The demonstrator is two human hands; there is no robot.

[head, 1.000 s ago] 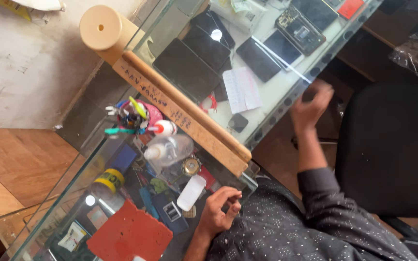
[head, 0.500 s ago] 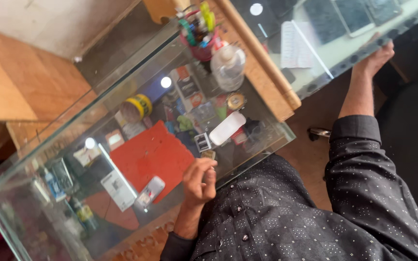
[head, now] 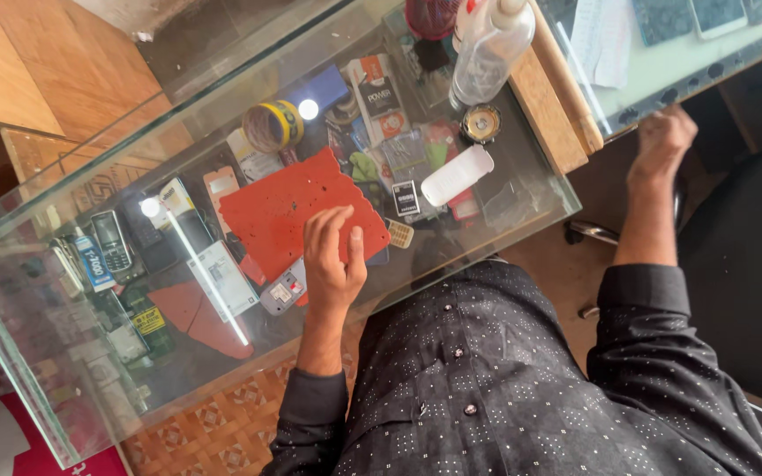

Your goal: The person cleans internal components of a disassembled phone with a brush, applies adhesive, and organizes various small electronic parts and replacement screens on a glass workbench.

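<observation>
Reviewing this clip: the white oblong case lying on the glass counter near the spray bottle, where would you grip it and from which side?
Grip the white oblong case across its narrow width, mid-length, coming from above. It lies flat on the glass counter, so only its long edges are exposed; the spray bottle crowds its far end.

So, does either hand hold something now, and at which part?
The left hand rests on the red wavy-edged mat, gripping nothing visible. The right hand is blurred at the glass counter edge; cannot tell.

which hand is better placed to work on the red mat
Left. The left hand already rests at the red mat edge on the glass counter; the right hand is off at the far counter's edge.
</observation>
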